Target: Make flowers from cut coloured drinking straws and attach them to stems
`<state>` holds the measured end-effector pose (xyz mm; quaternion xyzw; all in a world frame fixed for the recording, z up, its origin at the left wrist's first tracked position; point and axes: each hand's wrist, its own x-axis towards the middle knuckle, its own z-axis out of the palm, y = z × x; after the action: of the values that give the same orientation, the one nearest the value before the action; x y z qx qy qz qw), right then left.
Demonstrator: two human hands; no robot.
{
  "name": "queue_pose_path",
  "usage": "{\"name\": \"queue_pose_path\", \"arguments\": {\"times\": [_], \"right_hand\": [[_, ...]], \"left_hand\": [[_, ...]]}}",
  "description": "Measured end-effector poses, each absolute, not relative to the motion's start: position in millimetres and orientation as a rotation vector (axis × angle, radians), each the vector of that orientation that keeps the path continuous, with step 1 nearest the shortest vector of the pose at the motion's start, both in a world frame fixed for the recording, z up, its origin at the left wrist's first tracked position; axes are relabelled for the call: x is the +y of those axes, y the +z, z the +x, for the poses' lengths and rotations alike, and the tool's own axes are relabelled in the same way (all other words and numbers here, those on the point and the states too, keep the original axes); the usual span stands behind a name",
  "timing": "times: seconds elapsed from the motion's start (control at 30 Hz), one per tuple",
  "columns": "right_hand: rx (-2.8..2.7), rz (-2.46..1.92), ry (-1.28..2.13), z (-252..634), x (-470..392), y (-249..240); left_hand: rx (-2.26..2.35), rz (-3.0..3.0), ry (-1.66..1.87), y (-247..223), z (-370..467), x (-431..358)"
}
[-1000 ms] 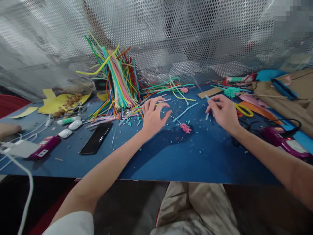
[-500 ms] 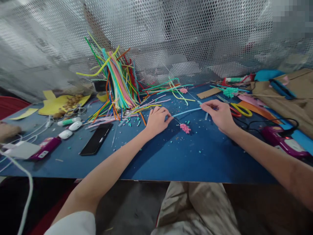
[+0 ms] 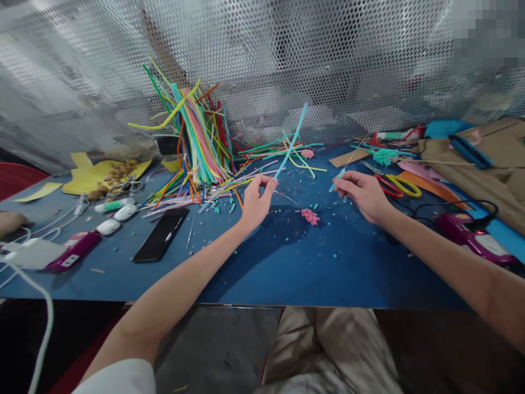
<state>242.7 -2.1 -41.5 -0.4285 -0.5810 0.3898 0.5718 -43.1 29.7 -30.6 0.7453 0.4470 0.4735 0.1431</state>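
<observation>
My left hand (image 3: 258, 200) pinches a light-blue pipe cleaner (image 3: 293, 141) near its lower end; it slants up and to the right. From that hand a thin bare wire runs to a pink fluffy piece (image 3: 310, 216) lying on the table. On the right, my right hand (image 3: 363, 192) has its fingers closed on a short light-blue piece (image 3: 337, 179), from which a thin wire points up; the fingers partly cover it. The two hands are apart, above the table. Another pink fluffy piece (image 3: 307, 154) lies farther back.
A bundle of colourful pipe cleaners (image 3: 200, 137) stands at the back left. A black phone (image 3: 161, 234) and white glue bottles (image 3: 118, 215) lie left. Right are scissors (image 3: 404, 186), a green fluffy piece (image 3: 384, 156) and a purple power strip (image 3: 471, 235). Scraps dot the blue table (image 3: 320, 273).
My left hand has lifted slightly, and its pipe cleaner has swung from lying across between the hands to pointing upward. In my right hand the wire has turned from pointing up-left to up-right.
</observation>
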Motion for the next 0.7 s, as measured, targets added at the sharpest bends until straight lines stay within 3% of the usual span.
{"name": "queue_pose_path", "arguments": {"times": [0.5,0.7], "right_hand": [[-1.27,-0.849,1.018,240.1,-8.9,-34.7],[-1.225,-0.867,0.865,242.6,-4.1,-37.7]], "left_hand": [[0.994,2.373,0.986,-25.6,-39.7,21.8],[0.938,2.437,0.917,-23.8,-39.6,21.0]]}}
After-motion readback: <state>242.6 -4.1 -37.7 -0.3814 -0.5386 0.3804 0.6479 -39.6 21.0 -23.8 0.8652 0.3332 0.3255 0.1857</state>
